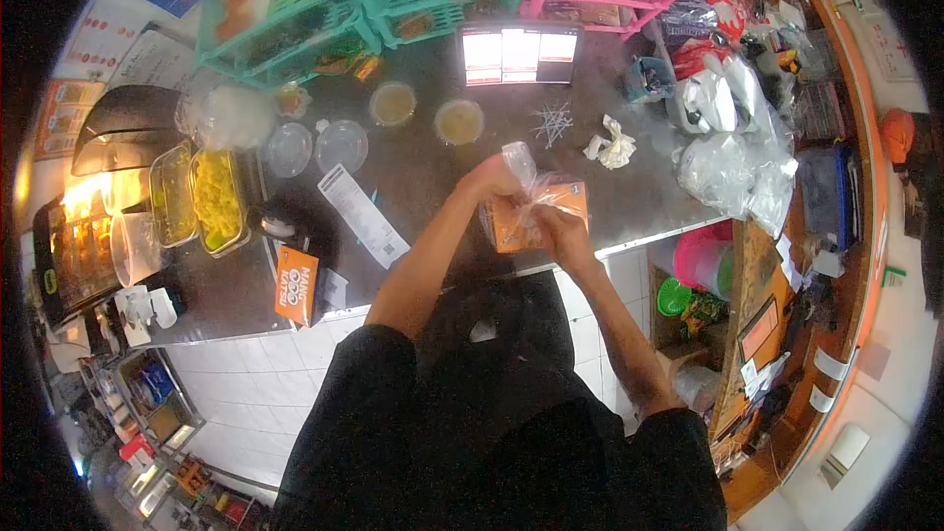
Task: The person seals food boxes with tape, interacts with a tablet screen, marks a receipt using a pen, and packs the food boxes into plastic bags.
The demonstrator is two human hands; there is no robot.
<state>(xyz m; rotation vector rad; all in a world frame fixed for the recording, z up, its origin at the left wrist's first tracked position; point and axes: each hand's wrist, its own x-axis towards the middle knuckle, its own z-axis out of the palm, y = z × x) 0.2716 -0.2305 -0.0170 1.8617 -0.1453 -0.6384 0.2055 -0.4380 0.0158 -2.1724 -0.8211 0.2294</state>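
Both hands work at a clear plastic bag (517, 159) that lies over an orange box (519, 232) near the counter's front edge. My left hand (498, 177) is closed on the bag's gathered upper part. The fingers of my right hand (562, 234) are pinched on the bag's film at the box's right side. Some fingertips are hidden by the film and glare. Beyond my hands stand two round tubs of brownish liquid, the nearer tub (459, 122) and the farther tub (393, 103).
A long receipt (362, 214) and two clear lids (342, 146) lie left of my arms. Another orange box (296, 285) sits at the front left edge, near a container of yellow food (218, 199). White ties (553, 124), crumpled tissue (612, 144) and plastic bags (723, 172) are right.
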